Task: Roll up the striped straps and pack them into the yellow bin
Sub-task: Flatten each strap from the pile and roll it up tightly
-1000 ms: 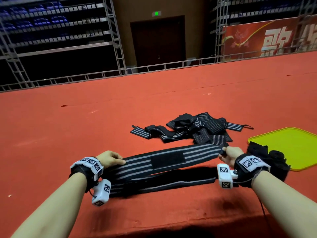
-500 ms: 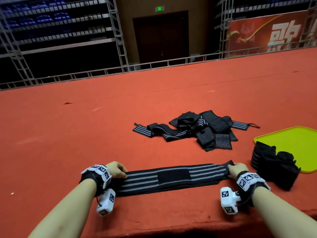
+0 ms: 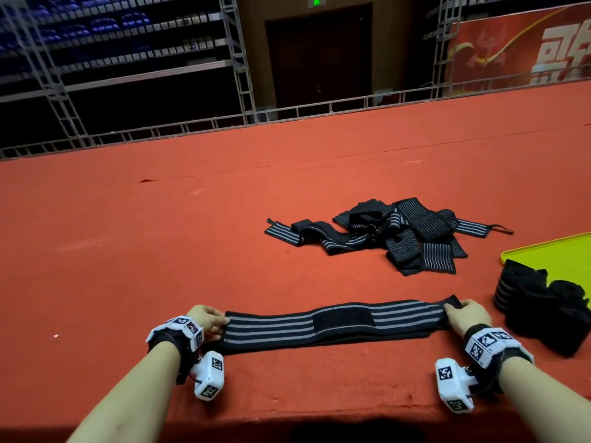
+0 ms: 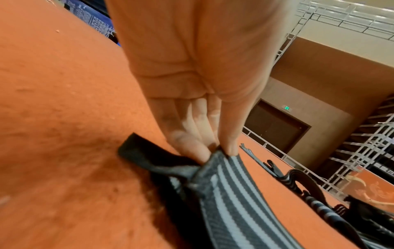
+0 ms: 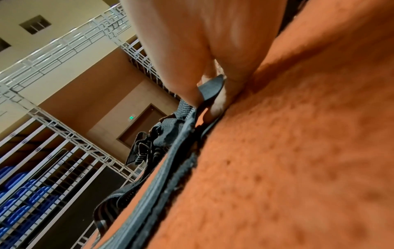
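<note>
A black strap with grey stripes [image 3: 335, 324] lies stretched flat on the red carpet near the front edge, a black velcro patch at its middle. My left hand [image 3: 208, 319] pinches its left end [image 4: 215, 161] between thumb and fingers. My right hand [image 3: 463, 314] pinches the right end [image 5: 211, 89]. Further back lies a loose heap of striped straps [image 3: 399, 235]. The yellow bin [image 3: 556, 254] sits at the right edge, with rolled dark straps [image 3: 540, 302] piled at its near corner.
The carpeted surface [image 3: 160, 251] drops off just below my wrists. A metal railing [image 3: 192, 129] runs along its far side, with scaffold racks, a door and a red banner [image 3: 527, 49] behind.
The strap, folded double and slack a second ago, now lies pulled out in one flatter band closer to the front edge. Both hands have kept their hold on its ends.
</note>
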